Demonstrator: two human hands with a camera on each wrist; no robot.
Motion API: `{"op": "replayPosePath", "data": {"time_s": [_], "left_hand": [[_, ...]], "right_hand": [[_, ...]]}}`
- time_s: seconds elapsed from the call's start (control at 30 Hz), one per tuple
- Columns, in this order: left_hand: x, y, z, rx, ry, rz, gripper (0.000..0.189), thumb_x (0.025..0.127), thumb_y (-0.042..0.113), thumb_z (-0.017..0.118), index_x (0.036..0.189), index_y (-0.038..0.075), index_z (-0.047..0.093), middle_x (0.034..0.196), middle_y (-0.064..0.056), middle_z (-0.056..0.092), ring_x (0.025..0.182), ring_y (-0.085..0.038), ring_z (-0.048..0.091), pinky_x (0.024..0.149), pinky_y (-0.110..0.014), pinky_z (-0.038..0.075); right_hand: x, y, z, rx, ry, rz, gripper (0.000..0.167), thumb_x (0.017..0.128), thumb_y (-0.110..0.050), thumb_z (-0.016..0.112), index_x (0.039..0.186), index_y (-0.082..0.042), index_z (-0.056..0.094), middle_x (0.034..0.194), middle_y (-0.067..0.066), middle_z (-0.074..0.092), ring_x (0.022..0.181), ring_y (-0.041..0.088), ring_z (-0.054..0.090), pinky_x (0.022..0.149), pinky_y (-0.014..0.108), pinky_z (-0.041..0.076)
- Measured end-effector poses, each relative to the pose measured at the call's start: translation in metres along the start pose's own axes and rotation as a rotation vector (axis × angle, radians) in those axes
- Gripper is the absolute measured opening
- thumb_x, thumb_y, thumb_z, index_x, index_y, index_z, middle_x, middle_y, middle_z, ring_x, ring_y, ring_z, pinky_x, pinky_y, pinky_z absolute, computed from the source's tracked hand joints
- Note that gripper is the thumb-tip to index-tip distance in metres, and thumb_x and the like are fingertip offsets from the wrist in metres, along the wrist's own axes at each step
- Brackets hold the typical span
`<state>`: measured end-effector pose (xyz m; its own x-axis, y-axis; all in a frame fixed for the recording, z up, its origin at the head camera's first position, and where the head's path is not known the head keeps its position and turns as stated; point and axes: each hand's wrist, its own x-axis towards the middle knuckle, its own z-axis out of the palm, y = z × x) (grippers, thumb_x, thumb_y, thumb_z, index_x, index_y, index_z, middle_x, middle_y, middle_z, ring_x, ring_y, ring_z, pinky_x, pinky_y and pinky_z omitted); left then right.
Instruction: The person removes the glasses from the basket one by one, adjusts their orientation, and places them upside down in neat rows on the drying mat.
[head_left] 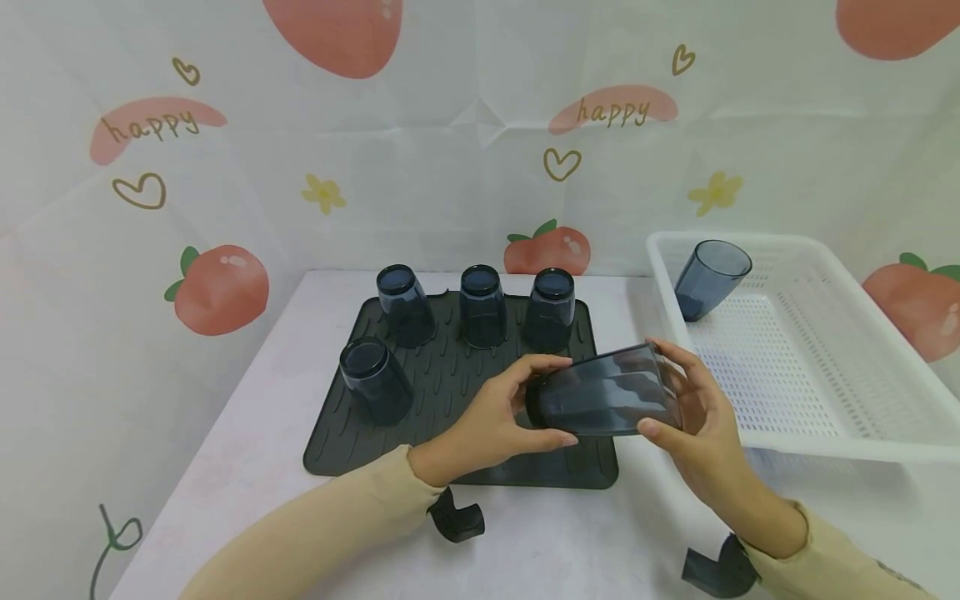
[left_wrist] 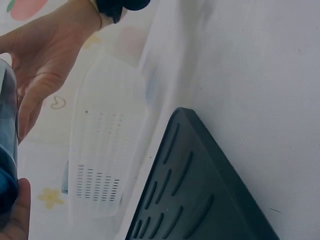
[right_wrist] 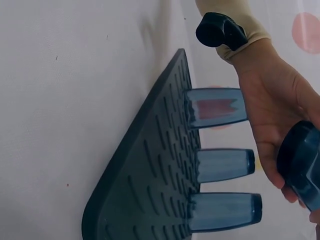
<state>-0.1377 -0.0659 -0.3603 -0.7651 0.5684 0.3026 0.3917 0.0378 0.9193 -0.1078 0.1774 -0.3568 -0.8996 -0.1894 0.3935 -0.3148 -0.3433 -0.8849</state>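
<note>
A smoky blue drinking glass (head_left: pixel 607 396) lies nearly sideways between both hands, above the front right of a black ridged drying mat (head_left: pixel 442 387). Its thick base points left, where my left hand (head_left: pixel 487 421) holds it between fingers and thumb. At the rim end, my right hand (head_left: pixel 708 429) grips it, thumb at the near side and fingers at the far side. Several matching glasses stand upside down on the mat: a back row with a left glass (head_left: pixel 407 308), a middle glass (head_left: pixel 483 308) and a right glass (head_left: pixel 551 312), plus one front-left glass (head_left: pixel 377 383).
To the right stands a white perforated plastic basket (head_left: pixel 832 450), with one more blue glass (head_left: pixel 711 279) leaning in its back left corner. A white tabletop (head_left: pixel 247 467) surrounds the mat. Behind hangs a printed cloth (head_left: pixel 435 183).
</note>
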Motion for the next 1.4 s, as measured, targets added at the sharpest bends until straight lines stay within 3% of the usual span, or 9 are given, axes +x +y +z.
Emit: {"op": "replayPosePath", "data": {"time_s": [0.67, 0.97, 1.23, 1.4], "left_hand": [[-0.008, 0.004, -0.012, 0.056, 0.044, 0.12, 0.071, 0.074, 0.003, 0.082, 0.135, 0.01, 0.049, 0.13, -0.009, 0.055, 0.108, -0.019, 0.058, 0.089, -0.033, 0.055], [-0.008, 0.008, -0.019, 0.01, 0.067, 0.203, 0.071, 0.071, -0.005, 0.081, 0.133, 0.005, 0.049, 0.125, -0.015, 0.055, 0.105, -0.024, 0.061, 0.087, -0.038, 0.056], [-0.008, 0.009, -0.024, -0.029, 0.07, 0.262, 0.071, 0.068, -0.01, 0.079, 0.131, 0.001, 0.048, 0.123, -0.019, 0.056, 0.103, -0.024, 0.061, 0.085, -0.04, 0.057], [-0.008, 0.011, -0.024, -0.041, 0.057, 0.279, 0.071, 0.067, -0.013, 0.078, 0.13, 0.0, 0.048, 0.125, -0.021, 0.055, 0.104, -0.024, 0.059, 0.087, -0.039, 0.056]], "right_hand": [[0.002, 0.004, -0.01, -0.006, -0.196, -0.001, 0.08, 0.075, 0.02, 0.066, 0.144, -0.005, 0.034, 0.131, 0.008, 0.053, 0.115, 0.017, 0.055, 0.087, 0.027, 0.055], [0.002, 0.006, -0.01, -0.052, -0.241, 0.092, 0.08, 0.077, 0.021, 0.063, 0.145, -0.009, 0.034, 0.138, 0.005, 0.044, 0.122, 0.016, 0.053, 0.089, 0.03, 0.055], [0.001, 0.012, -0.009, -0.071, -0.307, 0.228, 0.075, 0.081, 0.016, 0.062, 0.142, -0.018, 0.036, 0.134, 0.002, 0.047, 0.117, 0.016, 0.057, 0.089, 0.032, 0.055], [0.0, 0.013, -0.006, -0.078, -0.339, 0.253, 0.071, 0.082, 0.012, 0.064, 0.141, -0.018, 0.037, 0.133, -0.001, 0.049, 0.116, 0.014, 0.058, 0.088, 0.031, 0.055]]}}
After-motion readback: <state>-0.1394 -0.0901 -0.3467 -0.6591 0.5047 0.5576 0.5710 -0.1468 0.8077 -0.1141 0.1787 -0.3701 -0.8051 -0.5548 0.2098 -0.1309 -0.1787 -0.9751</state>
